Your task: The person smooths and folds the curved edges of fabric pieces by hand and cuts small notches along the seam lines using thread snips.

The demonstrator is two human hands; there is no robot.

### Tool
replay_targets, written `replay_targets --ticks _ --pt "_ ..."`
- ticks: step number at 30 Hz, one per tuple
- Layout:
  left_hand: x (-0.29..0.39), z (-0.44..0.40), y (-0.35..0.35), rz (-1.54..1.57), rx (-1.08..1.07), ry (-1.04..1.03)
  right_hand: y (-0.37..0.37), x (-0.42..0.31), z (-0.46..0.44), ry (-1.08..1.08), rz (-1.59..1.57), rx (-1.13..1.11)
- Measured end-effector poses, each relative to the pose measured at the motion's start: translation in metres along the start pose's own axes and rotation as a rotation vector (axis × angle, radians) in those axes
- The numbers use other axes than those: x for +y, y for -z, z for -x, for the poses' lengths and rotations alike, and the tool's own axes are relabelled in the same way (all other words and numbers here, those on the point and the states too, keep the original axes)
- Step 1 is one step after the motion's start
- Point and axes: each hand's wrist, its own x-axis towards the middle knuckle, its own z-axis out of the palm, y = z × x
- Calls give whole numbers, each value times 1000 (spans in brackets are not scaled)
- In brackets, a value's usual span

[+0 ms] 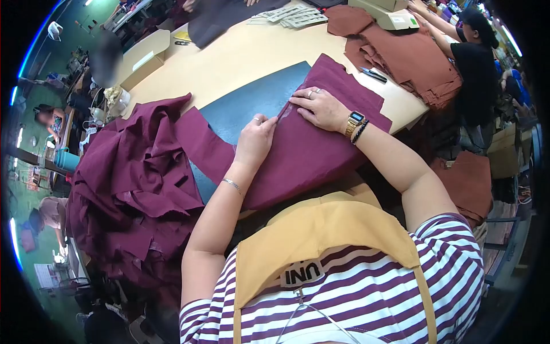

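Observation:
A maroon fabric piece [303,155] lies over a dark blue-grey sheet [246,106] on the table in front of me. My left hand [256,139] is closed, pinching a raised edge of this fabric between thumb and fingers. Farther along the same edge, my right hand [322,109] rests on the cloth with its fingers stretched out and a little apart, fingertips on the edge. Its palm side is hidden. A narrower maroon strip [200,146] extends left of my left hand. Beside it, a crumpled heap of maroon fabric [134,155] hangs over the table's left side.
Thread snips [373,75] lie right of the fabric, before stacked rust-brown pieces [401,51]. Pale printed sheets [289,15] and dark cloth [220,23] are at the table's far side. A cardboard box [146,57] stands left. A co-worker [475,63] reaches in at right.

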Motion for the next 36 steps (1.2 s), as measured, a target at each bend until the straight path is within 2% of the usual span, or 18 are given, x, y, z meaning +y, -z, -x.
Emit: replay_targets --ticks 5,8,11,15,18,21,22,24,27,30,33,36 --pt "6 14 12 -90 -13 2 -4 5 -2 -2 -5 -78" --pt "3 18 10 -121 7 -5 9 -13 -3 9 160 -250" --pt "3 20 10 -132 28 -6 20 -40 -4 -104 266 -407" --pt "5 21 11 -127 35 9 28 -27 -9 -237 355 -350" --pt "7 20 12 -122 20 40 18 -17 -9 -221 467 -149" --pt "5 20 12 -111 34 22 7 -41 -11 141 7 -73" --pt "4 22 15 -99 10 40 3 -55 -9 100 -56 -157" --pt "3 22 23 -74 -39 75 -5 -62 -4 71 -14 -111" --pt "-3 26 42 -53 -200 148 -6 -63 -5 22 -8 -191" --pt "-4 33 55 -58 -225 120 4 -72 -7 45 55 -248" --pt "-7 41 55 -81 -165 90 6 -80 -8 13 119 -293" --pt "-10 43 59 -92 -205 164 5 -81 -9 105 175 -251"
